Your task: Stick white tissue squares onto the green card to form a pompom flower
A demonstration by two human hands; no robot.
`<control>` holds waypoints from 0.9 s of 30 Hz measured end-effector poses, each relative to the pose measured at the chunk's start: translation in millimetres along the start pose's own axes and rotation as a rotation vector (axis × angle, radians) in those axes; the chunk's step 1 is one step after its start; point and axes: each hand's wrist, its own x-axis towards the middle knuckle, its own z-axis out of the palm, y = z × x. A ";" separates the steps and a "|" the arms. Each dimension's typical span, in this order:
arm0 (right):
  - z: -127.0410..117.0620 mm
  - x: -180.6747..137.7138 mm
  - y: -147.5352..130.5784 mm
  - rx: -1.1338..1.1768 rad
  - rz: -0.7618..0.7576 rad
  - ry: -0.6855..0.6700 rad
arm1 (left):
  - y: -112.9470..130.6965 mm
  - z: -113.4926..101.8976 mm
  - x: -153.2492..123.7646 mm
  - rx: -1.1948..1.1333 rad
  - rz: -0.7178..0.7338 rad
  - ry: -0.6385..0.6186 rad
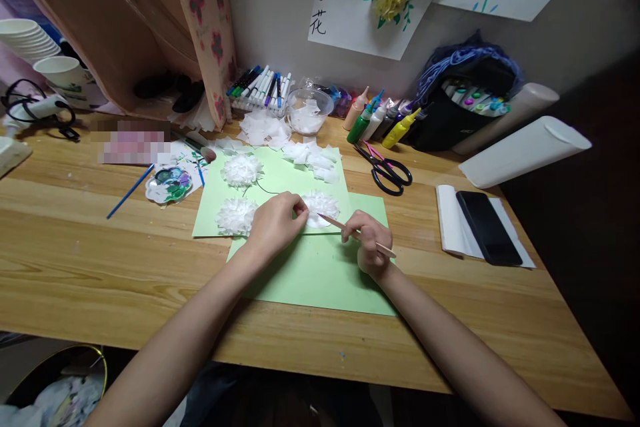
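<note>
Bare forearms (200, 320) stretch across the front edge of a wood-grained tabletop (100, 267) toward a ruffled white paper flower (323, 203). This flower sits near the lower right corner of the upper light-green paper sheet (285, 180), which overlaps a lower green sheet (305, 280). Thumb and fingertips of the left hand (277, 217) press together at the flower's left edge; whether they pinch any paper, I cannot tell. Curled fingers of the right hand (370, 240) grip a slim wooden stick (385, 250), its dark, tapered point at the petals.

Two similar frilled flowers (243, 170) are on the sheet's left side, with loose translucent white squares (310, 160) along its upper edge. Broad wood grain runs left of the sheets; on the right, a strip of wood separates them from a glossy black phone (487, 227) on folded white paper. Black-handled scissors (384, 164) lie just beside the upper sheet.

Behind, a clear plastic bowl (327, 117) holds more white pieces, and a black pen holder (450, 123) contains markers (475, 99). At lower left, a gold-rimmed bin (106, 373) holds crumpled whitish material.
</note>
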 end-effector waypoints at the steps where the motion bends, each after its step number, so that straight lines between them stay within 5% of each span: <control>1: -0.1 0.0 -0.6 -0.003 -0.035 -0.009 | -0.2 1.7 -0.1 -0.002 0.005 0.010; 6: 2.6 4.2 -2.4 -0.102 -0.119 -0.142 | -1.1 8.0 -0.3 0.009 -0.005 0.035; 14: 2.8 4.2 -2.7 -0.156 -0.222 -0.158 | 1.0 8.1 0.2 -0.009 -0.042 0.047; 27: 6.1 6.0 -1.2 -0.290 -0.047 -0.162 | -4.2 7.4 4.2 -0.085 -0.056 0.088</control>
